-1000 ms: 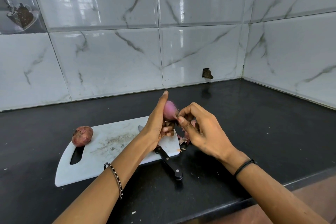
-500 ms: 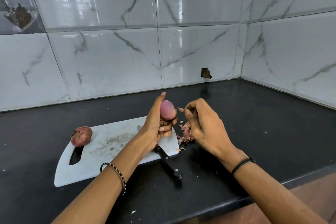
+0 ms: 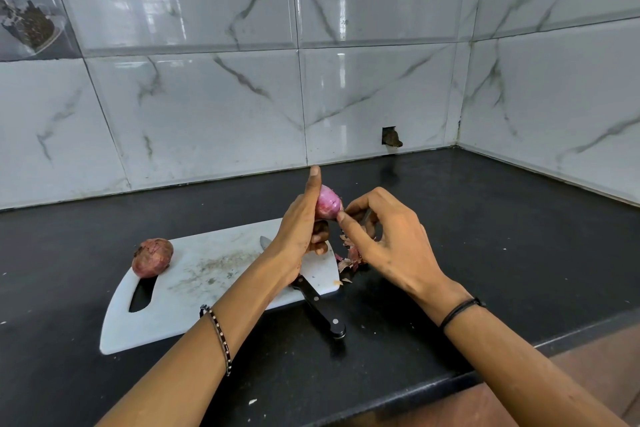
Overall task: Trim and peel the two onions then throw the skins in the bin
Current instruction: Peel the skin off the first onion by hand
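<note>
My left hand (image 3: 301, 225) holds a pink, mostly peeled onion (image 3: 328, 202) upright above the right end of the white cutting board (image 3: 194, 288), its fingers curled round it. My right hand (image 3: 388, 239) is at the onion's right side, thumb and fingertips pinching at its skin. Loose pink-brown skins (image 3: 349, 258) lie on the black counter just off the board's right edge, partly hidden by my right hand. A second onion (image 3: 152, 256), still in its brown skin, sits at the board's left end.
A black-handled knife (image 3: 322, 312) lies across the board's right corner, blade hidden under my left wrist. The black counter (image 3: 485, 225) runs into a tiled corner at the right, and its front edge (image 3: 450, 381) is close to me. No bin is in view.
My right hand had pulled away from the onion with a bit of skin; now it is back against the onion's right side. My left hand kept the onion in about the same place.
</note>
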### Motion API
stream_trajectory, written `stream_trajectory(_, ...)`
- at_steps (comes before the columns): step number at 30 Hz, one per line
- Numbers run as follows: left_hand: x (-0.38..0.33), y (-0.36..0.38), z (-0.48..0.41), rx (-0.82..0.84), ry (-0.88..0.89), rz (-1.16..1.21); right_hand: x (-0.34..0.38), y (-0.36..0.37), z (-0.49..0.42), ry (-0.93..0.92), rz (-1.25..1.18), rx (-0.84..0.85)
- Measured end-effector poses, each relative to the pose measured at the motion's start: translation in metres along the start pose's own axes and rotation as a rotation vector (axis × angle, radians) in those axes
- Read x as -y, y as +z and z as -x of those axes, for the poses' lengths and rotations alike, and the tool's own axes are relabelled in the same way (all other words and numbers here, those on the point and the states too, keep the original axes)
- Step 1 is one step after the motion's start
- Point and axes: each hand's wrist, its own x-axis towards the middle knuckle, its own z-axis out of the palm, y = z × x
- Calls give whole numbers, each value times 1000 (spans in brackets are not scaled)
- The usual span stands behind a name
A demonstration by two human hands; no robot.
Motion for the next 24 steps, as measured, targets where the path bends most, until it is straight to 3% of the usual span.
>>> stream_trajectory(12, -2, 1, 4, 140, 7, -24, 0, 0, 0, -9, -53, 44)
stream_trajectory(18, 1, -8, -2, 146, -48, 112, -3, 0, -1, 104, 10, -59)
stream_trajectory(24, 0, -9, -4, 126, -109, 186, -6, -1, -1, 110, 160, -27)
